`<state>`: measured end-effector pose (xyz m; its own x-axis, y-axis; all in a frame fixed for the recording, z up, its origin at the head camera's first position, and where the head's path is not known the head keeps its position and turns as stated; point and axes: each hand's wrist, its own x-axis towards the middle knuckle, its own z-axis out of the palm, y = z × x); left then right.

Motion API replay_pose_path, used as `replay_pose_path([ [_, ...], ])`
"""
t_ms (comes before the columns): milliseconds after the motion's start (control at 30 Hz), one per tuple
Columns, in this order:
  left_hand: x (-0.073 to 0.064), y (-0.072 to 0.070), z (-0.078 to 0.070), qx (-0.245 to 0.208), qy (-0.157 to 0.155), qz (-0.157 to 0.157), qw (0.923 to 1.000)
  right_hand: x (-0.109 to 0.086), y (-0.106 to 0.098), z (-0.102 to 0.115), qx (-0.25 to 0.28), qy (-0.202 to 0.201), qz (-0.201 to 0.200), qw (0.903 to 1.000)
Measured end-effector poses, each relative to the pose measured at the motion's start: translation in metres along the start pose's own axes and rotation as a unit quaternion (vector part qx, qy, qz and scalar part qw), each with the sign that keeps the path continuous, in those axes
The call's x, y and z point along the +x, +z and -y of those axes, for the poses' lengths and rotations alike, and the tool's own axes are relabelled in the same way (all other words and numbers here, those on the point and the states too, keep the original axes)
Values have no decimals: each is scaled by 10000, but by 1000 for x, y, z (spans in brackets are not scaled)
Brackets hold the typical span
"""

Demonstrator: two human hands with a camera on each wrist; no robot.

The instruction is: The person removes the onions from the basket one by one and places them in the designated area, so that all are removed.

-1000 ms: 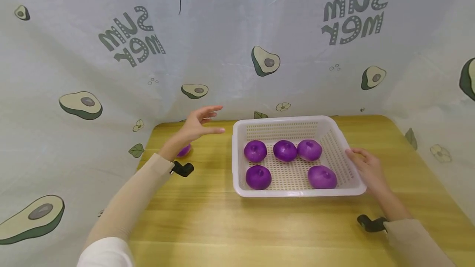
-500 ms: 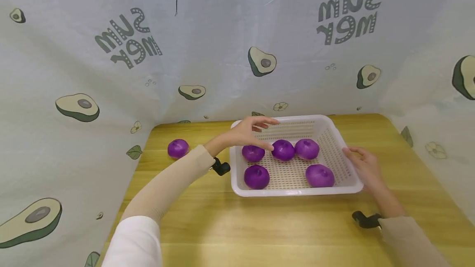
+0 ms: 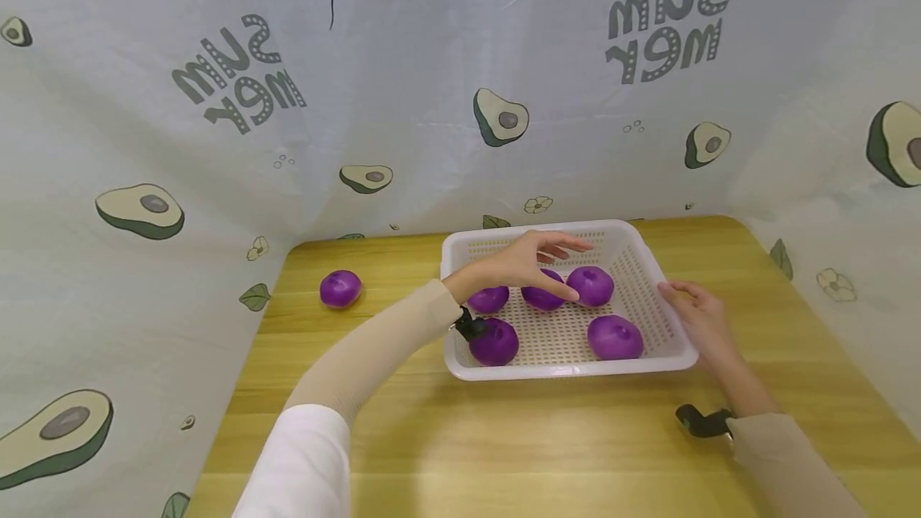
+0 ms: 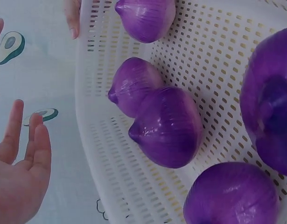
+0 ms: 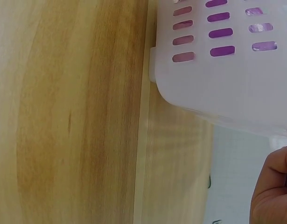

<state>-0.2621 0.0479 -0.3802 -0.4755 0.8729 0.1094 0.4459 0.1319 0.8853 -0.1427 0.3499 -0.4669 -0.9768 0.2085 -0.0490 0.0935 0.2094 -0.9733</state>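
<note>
A white perforated plastic basket [image 3: 576, 371] stands on the table with several purple onions in it, among them a lighter one [image 3: 615, 337] at its front right. My left hand [image 3: 527, 262] hovers above the basket's back half, fingers stretched and thumb apart, holding nothing. It partly covers the onions in the back row, including a middle onion [image 3: 541, 294]. In the left wrist view, a darker onion [image 4: 169, 128] and its neighbours lie beside the spread fingers. My right hand [image 3: 703, 320] grips the basket's right rim, thumb on top; the right wrist view shows curled fingers [image 5: 274, 186].
One more purple onion [image 3: 340, 288] lies on the wooden table [image 3: 518, 438] to the left of the basket. A white curtain [image 3: 417, 86] printed with avocados hangs close behind the table and along both its sides.
My left hand has moved right, from beside the lone onion on the table to over the basket, uncovering that onion. My right hand has stayed on the rim.
</note>
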Motion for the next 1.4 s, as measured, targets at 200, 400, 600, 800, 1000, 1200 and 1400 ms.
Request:
replay_pose_path([
  [200,16,15,7,-20,-138,295,9995,-1,-1,0,-71,38,-66,9999],
  [400,27,29,19,-30,-375,723,9967,-1,0,0,98,72,-71,9999],
  [600,38,44,32,-154,-663,1214,9903,-2,1,-1,250,88,-16,9996],
  [800,49,60,38,-346,-651,1455,9866,-2,0,-3,56,9,-91,9999],
  [1000,57,74,43,-324,-777,1749,9810,-1,0,-2,75,78,-81,9999],
  [1200,57,81,44,-388,-943,1818,9780,-2,0,-1,158,68,18,9998],
  [1400,58,87,46,-163,-785,1904,9784,-2,0,1,256,67,58,9996],
])
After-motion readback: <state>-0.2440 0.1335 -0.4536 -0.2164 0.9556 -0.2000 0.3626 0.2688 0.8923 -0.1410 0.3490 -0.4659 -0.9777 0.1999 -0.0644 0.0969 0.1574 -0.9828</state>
